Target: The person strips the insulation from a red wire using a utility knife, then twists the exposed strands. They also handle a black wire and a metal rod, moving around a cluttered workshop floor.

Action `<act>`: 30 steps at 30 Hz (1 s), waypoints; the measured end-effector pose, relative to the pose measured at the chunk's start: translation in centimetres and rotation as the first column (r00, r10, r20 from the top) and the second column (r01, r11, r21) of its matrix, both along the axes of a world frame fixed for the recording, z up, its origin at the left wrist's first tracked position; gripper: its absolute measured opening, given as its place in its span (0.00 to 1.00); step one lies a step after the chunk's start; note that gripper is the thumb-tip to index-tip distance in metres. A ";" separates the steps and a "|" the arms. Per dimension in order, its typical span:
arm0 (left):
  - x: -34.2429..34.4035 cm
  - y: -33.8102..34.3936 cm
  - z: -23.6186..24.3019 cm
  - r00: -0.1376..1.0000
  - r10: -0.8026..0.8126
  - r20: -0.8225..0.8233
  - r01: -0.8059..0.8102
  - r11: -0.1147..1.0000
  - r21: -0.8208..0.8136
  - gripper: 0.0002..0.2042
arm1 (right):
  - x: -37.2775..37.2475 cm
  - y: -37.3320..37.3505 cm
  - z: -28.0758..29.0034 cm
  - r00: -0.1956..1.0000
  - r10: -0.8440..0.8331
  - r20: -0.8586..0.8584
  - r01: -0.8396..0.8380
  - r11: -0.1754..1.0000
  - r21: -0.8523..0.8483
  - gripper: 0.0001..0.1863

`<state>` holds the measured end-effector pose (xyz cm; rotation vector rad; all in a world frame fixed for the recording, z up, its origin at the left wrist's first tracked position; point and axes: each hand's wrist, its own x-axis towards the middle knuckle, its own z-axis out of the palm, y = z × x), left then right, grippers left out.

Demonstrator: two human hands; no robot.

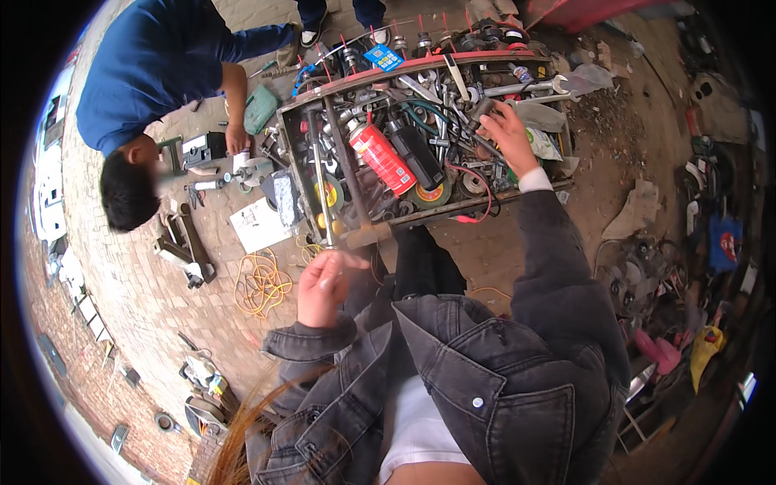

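Observation:
My left hand [323,291] is closed around the lower end of a long steel bar [321,186] that extends up over the left side of a metal tool tray [287,153]. My right hand [509,137] grips a dark cylindrical metal part [483,109] above the tray's right half. Near the middle lie a red spray can [380,158] and a black elongated object [412,153], with wrenches [533,86], cables and grinding discs around them.
A person in blue [153,73] bends over tools on the paving at upper left; another person's legs [356,12] stand behind the tray. A tangled yellow cord [263,283] lies below left. Metal parts and clutter [647,275] crowd the right side.

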<state>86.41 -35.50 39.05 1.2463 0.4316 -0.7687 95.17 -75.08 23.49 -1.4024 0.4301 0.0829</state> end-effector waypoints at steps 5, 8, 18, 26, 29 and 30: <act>1.2 -3.7 1.5 0.975 -0.216 0.056 0.220 0.973 -0.067 0.11 | -3.0 4.6 10.9 0.984 0.108 0.140 -0.143 0.953 0.268 0.28; 1.9 -5.9 2.5 0.958 -0.188 0.218 0.220 0.966 -0.136 0.12 | -3.7 7.1 14.7 0.963 0.181 0.201 -0.237 0.924 0.300 0.29; 2.8 -8.7 5.6 0.960 -0.104 0.261 0.161 0.965 -0.209 0.16 | -4.8 11.3 18.4 0.884 0.334 0.328 -0.430 0.857 0.285 0.31; 2.6 -7.7 5.4 0.977 -0.204 -0.062 0.149 0.863 -0.483 0.21 | -5.2 11.8 19.8 0.941 0.279 0.193 -0.314 0.932 0.181 0.30; 2.2 -7.8 5.4 0.961 -0.211 -0.177 0.076 0.821 -0.567 0.21 | -5.3 11.9 20.1 0.944 0.258 0.204 -0.289 0.947 0.141 0.28; 2.2 -7.8 5.4 0.951 -0.212 -0.223 0.040 0.803 -0.594 0.21 | -5.4 11.9 20.2 0.946 0.253 0.202 -0.284 0.948 0.144 0.26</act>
